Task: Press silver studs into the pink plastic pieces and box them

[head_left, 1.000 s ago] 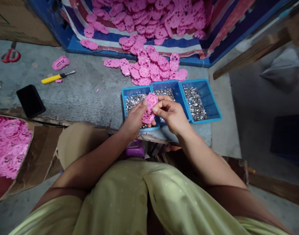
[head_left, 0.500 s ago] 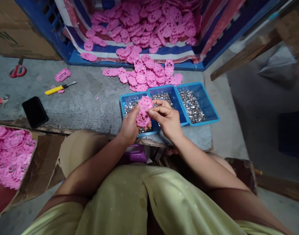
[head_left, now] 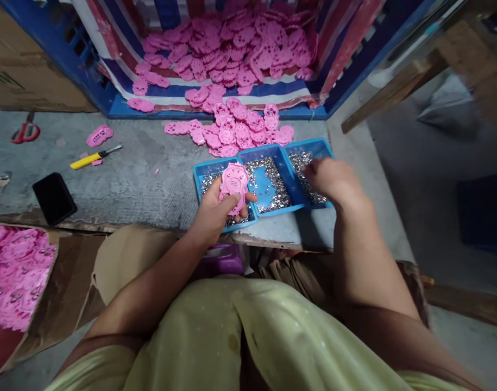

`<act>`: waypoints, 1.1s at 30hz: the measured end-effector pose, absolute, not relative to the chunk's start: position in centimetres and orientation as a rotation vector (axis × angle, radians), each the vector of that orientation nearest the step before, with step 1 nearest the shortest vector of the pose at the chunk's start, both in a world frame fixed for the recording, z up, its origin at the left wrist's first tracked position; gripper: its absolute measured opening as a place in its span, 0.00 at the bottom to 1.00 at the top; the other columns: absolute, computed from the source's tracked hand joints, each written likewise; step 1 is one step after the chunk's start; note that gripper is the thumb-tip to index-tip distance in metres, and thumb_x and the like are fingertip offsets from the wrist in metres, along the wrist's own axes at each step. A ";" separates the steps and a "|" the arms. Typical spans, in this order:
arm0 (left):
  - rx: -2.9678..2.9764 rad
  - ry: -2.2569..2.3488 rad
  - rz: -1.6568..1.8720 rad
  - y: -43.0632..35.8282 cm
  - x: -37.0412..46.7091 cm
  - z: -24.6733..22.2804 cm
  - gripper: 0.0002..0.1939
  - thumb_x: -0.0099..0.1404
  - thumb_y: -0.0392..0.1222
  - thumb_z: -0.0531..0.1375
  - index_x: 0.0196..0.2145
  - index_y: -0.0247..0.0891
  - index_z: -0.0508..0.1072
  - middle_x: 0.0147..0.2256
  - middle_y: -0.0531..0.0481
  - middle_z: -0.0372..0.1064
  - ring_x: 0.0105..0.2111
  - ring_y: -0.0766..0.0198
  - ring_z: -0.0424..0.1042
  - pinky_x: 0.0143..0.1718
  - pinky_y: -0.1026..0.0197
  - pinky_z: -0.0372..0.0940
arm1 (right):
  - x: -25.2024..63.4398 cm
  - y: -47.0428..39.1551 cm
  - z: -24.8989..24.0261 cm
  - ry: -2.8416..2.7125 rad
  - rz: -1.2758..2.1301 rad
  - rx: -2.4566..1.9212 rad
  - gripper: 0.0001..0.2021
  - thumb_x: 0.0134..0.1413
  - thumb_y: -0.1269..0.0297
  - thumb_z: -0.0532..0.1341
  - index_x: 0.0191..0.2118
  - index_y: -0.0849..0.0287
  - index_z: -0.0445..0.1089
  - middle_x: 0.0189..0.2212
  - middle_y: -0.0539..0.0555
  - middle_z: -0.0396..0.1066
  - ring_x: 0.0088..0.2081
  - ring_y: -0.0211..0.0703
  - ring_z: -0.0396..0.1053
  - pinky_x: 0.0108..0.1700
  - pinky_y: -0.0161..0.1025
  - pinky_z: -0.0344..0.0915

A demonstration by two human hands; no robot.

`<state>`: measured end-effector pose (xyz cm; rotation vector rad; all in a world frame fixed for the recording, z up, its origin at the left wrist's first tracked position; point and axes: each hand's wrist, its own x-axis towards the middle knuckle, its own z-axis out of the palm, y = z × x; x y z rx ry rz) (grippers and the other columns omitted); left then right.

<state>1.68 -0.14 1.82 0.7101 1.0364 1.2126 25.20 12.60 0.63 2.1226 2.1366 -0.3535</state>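
A pink plastic piece (head_left: 234, 182) is held in my left hand (head_left: 218, 209), thumb across its lower part, above the left blue bin (head_left: 197, 176). My right hand (head_left: 333, 176) is over the right blue bin (head_left: 324, 145), fingers bent down at the small metal parts (head_left: 300, 159); its fingertips are blurred, and what they hold, if anything, is hidden. Between them stands the middle blue bin (head_left: 283, 153), with metal parts around its bare blue floor. Loose pink pieces (head_left: 242, 133) lie just behind the bins.
Behind is a blue crate (head_left: 150, 113) with a striped lining and many pink pieces. On the left are red-handled scissors (head_left: 26, 132), a yellow-handled tool (head_left: 85, 161), a black phone (head_left: 54, 198) and a cardboard box (head_left: 71, 266) of pink pieces. A wooden beam (head_left: 395, 92) stands right.
My right hand has left the pink piece and moved right, over the right bin. My left hand still holds the piece, its thumb now across the front. The view has shifted slightly.
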 end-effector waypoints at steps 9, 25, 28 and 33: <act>0.775 1.174 1.276 -0.1 1.6 2.2 0.18 0.54 0.37 0.60 0.43 0.37 0.66 0.31 0.49 0.78 0.18 0.70 0.67 0.17 0.66 0.58 | 22.2 11.6 0.1 2.094 -0.384 1.726 0.22 0.71 0.54 0.55 0.50 0.66 0.79 0.49 0.72 0.77 0.51 0.62 0.77 0.49 0.47 0.71; 0.556 1.017 1.278 0.0 1.2 1.0 0.19 0.62 0.51 0.64 0.45 0.38 0.64 0.31 0.49 0.77 0.20 0.67 0.69 0.20 0.66 0.58 | 22.9 12.5 -1.7 2.065 -0.357 1.775 0.14 0.64 0.67 0.58 0.50 0.60 0.78 0.51 0.67 0.77 0.51 0.58 0.77 0.45 0.41 0.69; 0.544 0.999 1.285 -0.1 1.1 0.9 0.20 0.64 0.54 0.64 0.44 0.38 0.65 0.31 0.48 0.78 0.20 0.66 0.70 0.19 0.66 0.59 | 23.3 12.7 -1.5 2.092 -0.341 1.824 0.15 0.61 0.71 0.58 0.50 0.62 0.78 0.49 0.67 0.78 0.50 0.59 0.77 0.44 0.41 0.68; 0.529 0.990 1.264 0.0 1.2 0.8 0.21 0.63 0.54 0.65 0.44 0.38 0.65 0.30 0.48 0.78 0.20 0.66 0.70 0.19 0.66 0.59 | 23.9 12.8 -1.3 2.149 -0.343 1.907 0.16 0.59 0.74 0.59 0.50 0.63 0.78 0.46 0.66 0.79 0.48 0.58 0.77 0.43 0.41 0.68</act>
